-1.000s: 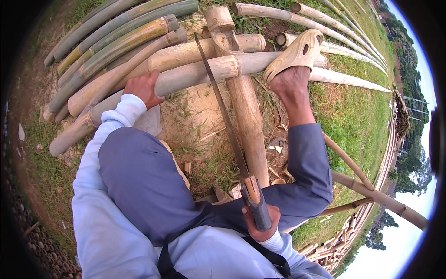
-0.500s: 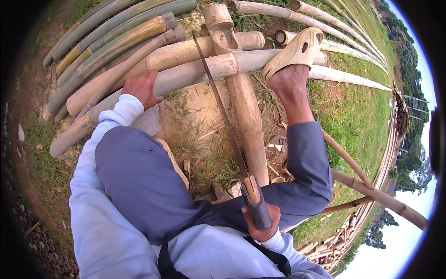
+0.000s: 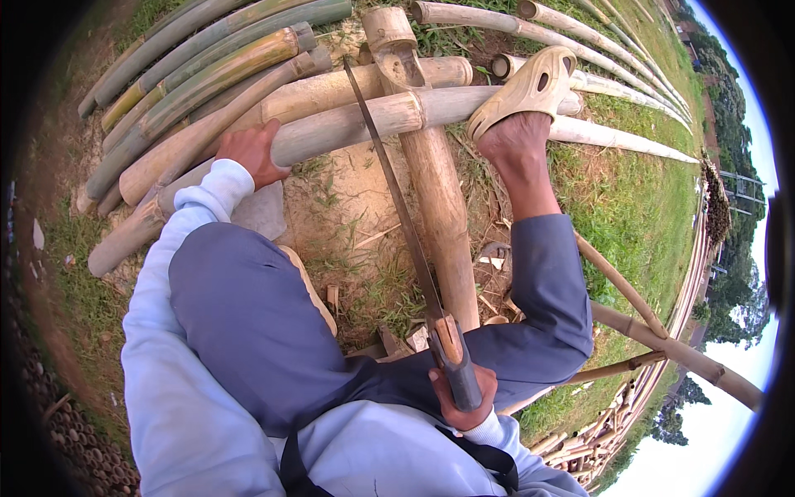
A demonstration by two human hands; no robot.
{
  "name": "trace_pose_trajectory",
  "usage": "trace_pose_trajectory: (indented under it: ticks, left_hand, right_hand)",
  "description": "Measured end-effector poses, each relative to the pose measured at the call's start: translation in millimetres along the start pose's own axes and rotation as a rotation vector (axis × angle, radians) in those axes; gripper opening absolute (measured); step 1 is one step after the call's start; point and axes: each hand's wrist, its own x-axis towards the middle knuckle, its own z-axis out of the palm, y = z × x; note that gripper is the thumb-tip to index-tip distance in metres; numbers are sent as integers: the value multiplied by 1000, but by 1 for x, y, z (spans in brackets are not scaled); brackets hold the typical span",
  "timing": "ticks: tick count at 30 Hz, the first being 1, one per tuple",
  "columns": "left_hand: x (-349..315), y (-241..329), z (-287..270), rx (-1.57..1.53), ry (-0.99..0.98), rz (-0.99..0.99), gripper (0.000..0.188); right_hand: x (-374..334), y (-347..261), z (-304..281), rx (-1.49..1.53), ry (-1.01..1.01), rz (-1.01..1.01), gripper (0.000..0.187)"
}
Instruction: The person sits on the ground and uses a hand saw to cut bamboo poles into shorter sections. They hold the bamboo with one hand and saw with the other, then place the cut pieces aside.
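Observation:
A thick bamboo pole (image 3: pixel 344 131) lies crosswise in front of me, resting on a bamboo post (image 3: pixel 439 199). My left hand (image 3: pixel 252 155) is closed around this pole, left of the saw. Low in the middle, my right hand (image 3: pixel 465 398) grips the dark handle of a handsaw (image 3: pixel 396 195). Its long blade points away from me and crosses the pole left of the post. Whether the teeth have cut into the bamboo, I cannot tell. My right foot in a beige clog (image 3: pixel 526 95) presses on the pole at the right.
Several bamboo poles (image 3: pixel 224 62) lie stacked at the far left. More long poles (image 3: pixel 613 50) stretch over the grass at the far right. A slanted bamboo brace (image 3: pixel 687 360) stands at the right, and offcuts lie on the ground near the post.
My left hand and the left end of the pole have shifted very slightly. The saw is in almost the same place.

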Motion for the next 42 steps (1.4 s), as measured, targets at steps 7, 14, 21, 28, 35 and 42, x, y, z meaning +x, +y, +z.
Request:
trace_pose_trajectory:
  ticks: [7, 14, 21, 28, 35, 42]
  left_hand:
    - [13, 13, -13, -27, -12, 24, 67]
    - [1, 4, -14, -15, -29, -45, 69]
    - [2, 7, -13, -64, -70, -52, 73]
    - [11, 4, -7, -42, -27, 14, 75]
    - [15, 4, -13, -38, -106, 12, 68]
    - [17, 1, -16, -43, -67, 23, 68]
  right_hand:
    - [125, 12, 39, 182, 71, -64, 11]
    - [64, 2, 26, 184, 18, 34, 17]
    - [56, 0, 11, 128, 0, -14, 12]
    - [138, 3, 44, 161, 92, -66, 13]
    - [11, 1, 1, 16, 65, -18, 20]
    - [178, -8, 54, 183, 88, -109, 17]
